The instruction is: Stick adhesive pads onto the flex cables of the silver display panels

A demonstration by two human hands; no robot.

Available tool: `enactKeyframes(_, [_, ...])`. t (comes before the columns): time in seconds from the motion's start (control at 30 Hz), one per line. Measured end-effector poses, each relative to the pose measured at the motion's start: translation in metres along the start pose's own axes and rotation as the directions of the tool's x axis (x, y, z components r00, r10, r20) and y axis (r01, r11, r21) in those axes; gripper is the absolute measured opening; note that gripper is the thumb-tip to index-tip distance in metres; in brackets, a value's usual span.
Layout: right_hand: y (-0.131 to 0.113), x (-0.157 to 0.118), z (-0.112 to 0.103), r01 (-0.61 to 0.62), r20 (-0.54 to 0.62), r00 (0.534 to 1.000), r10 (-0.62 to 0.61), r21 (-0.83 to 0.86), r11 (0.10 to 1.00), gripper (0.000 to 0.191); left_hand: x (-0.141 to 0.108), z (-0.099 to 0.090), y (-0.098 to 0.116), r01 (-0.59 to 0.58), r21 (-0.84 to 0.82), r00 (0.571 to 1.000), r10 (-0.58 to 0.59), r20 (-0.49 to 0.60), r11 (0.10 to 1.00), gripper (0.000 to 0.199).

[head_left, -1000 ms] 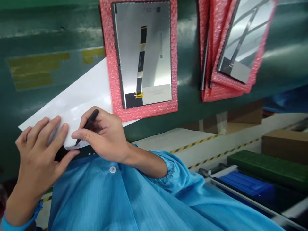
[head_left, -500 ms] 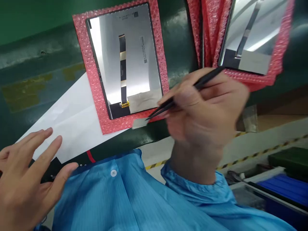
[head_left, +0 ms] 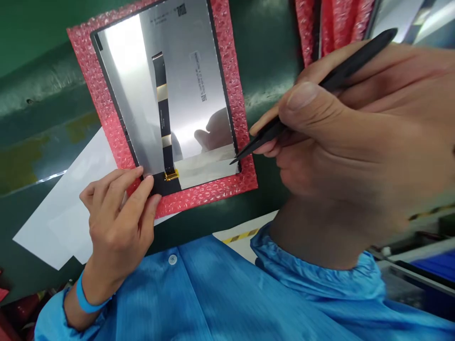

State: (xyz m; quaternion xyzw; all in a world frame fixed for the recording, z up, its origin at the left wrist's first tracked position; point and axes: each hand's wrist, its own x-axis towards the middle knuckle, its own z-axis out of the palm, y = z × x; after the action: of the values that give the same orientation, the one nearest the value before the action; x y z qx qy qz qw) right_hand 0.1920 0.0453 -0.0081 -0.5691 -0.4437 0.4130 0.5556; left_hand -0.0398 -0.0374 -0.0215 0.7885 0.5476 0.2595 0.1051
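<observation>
A tablet display panel (head_left: 209, 118) lies back side up, with a black flex cable (head_left: 164, 116) down its middle. The cable's lower end meets a gold-coloured connector (head_left: 172, 175). Beside that, a pale strip (head_left: 202, 168) covers the panel's lower edge. My left hand (head_left: 119, 210) grips the panel's lower left corner between thumb and fingers. Black tweezers (head_left: 268, 132) are in my right hand (head_left: 341, 128), their tips at the right end of the pale strip. Whether a small piece is between the tips, I cannot tell.
Pink bubble wrap (head_left: 199, 198) lies under the panel on the dark green table mat (head_left: 261, 52). White paper (head_left: 67, 208) sticks out at the left. More bubble wrap (head_left: 343, 28) and another panel (head_left: 394, 16) are at the upper right, partly behind my right hand.
My left hand has moved right, from over the paper onto the panel's corner. The tweezers have moved up onto the strip; the small pale piece at their tips no longer shows separately.
</observation>
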Motion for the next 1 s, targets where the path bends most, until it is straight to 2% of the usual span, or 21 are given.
enactKeyframes(0.13, [-0.005, 0.003, 0.011, -0.046, 0.020, 0.999, 0.046, -0.038, 0.998, 0.017, 0.001, 0.007, -0.003, -0.014, -0.010, 1.000, 0.014, -0.014, 1.000, 0.034])
enactKeyframes(0.33, [-0.002, 0.001, 0.026, -0.122, 0.172, 0.976, 0.134, -0.081, 0.989, 0.027, 0.003, 0.007, -0.003, 0.006, -0.059, 1.000, -0.006, 0.000, 0.998, 0.035])
enactKeyframes(0.47, [-0.002, -0.002, 0.033, -0.196, 0.152, 0.965, 0.214, -0.125, 0.973, 0.030, 0.003, 0.006, 0.000, 0.029, -0.077, 0.999, -0.027, 0.016, 0.997, 0.032])
enactKeyframes(0.67, [-0.003, -0.012, 0.036, -0.154, 0.149, 0.967, 0.204, -0.293, 0.944, 0.013, 0.000, 0.006, 0.002, 0.049, -0.072, 0.998, -0.046, 0.038, 0.996, 0.033])
enactKeyframes(0.77, [-0.004, -0.014, 0.036, -0.131, 0.155, 0.967, 0.203, -0.383, 0.915, 0.013, 0.000, 0.005, 0.003, 0.060, -0.063, 0.997, -0.056, 0.059, 0.996, 0.031])
enactKeyframes(1.0, [-0.004, -0.015, 0.037, -0.122, 0.153, 0.968, 0.199, -0.405, 0.906, 0.014, 0.000, 0.003, 0.003, 0.072, -0.049, 0.995, -0.069, 0.070, 0.996, 0.023])
